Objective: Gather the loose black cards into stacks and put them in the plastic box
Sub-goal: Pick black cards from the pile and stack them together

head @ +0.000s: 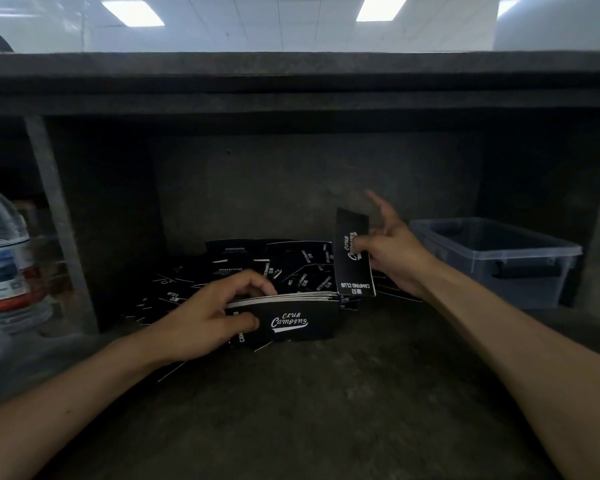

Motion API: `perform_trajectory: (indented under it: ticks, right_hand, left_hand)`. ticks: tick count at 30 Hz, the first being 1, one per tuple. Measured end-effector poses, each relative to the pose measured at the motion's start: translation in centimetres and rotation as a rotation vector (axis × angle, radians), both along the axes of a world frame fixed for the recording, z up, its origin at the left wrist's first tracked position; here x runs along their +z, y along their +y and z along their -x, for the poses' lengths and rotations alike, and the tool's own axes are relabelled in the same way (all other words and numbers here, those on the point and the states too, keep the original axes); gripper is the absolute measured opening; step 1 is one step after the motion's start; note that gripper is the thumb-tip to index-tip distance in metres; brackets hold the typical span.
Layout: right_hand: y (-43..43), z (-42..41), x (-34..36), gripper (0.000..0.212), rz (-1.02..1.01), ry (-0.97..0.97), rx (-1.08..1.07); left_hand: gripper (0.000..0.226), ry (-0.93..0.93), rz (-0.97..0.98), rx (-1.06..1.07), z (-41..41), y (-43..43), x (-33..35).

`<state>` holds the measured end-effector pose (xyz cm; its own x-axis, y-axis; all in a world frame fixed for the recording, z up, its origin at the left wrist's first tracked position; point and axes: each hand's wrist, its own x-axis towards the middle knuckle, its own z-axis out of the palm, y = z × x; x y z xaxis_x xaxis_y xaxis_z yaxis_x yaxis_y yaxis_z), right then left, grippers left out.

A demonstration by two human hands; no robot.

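Cards (274,265), loose black paper ones with white lettering, are lying fanned on the dark shelf (326,393) just behind the person's left hand (208,317), which is gripping a squared stack of black cards (291,318), its long axis running left to right. The right hand (392,251) is pinching a single black card (354,254) upright (other fingers spread) just above the stack's right end. The translucent grey plastic box (499,268) is sitting further right, nearer that hand.

Loose cards (291,265) lie mid-shelf near the back wall; stack (291,322) just in front of them, single card (354,268) upright at their right edge. Plastic box (492,251) well right, bottle (0,258) far left past the divider (59,220).
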<state>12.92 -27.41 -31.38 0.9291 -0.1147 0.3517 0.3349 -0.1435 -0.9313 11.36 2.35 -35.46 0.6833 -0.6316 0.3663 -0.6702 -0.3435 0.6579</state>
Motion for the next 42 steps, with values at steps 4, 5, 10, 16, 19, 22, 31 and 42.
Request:
perform_trajectory:
  ticks: [4, 5, 10, 16, 19, 22, 31, 42]
  right_hand:
    - [0.0, 0.1, 0.5, 0.068, -0.196, 0.014, 0.055]
    - [0.0, 0.1, 0.6, 0.053, -0.225, 0.041, 0.072]
    - [-0.1, -0.3, -0.1, 0.025, -0.031, 0.075, 0.051]
    - [0.2, 0.0, -0.2, 0.029, 0.16, 0.149, 0.049]
    - [0.3, 0.3, 0.0, 0.02, 0.27, 0.05, -0.008]
    - [-0.1, 0.5, 0.2, 0.016, 0.26, 0.0, -0.065]
    - [0.7, 0.1, -1.9, 0.052, 0.334, 0.221, 0.468]
    - [1.6, -0.5, -2.7, 0.027, 0.806, -0.038, 0.153]
  left_hand:
    - [0.033, 0.013, 0.056, -0.01, 0.1, 0.0, 0.0]
    - [0.033, 0.01, 0.063, -0.015, 0.1, 0.0, 0.1]
    - [0.034, -0.04, 0.056, 0.004, 0.1, 0.0, 0.2]
    - [0.033, -0.034, 0.056, 0.014, 0.1, 0.0, 0.3]
    - [0.032, -0.031, 0.074, 0.017, 0.1, -0.1, 0.2]
    - [0.034, -0.037, 0.074, 0.026, 0.0, -0.1, 0.2]
    - [0.047, 0.019, 0.052, 0.009, 0.0, 0.3, 0.4]
    - [0.016, -0.159, -0.205, 0.038, 0.3, 0.8, 0.9]
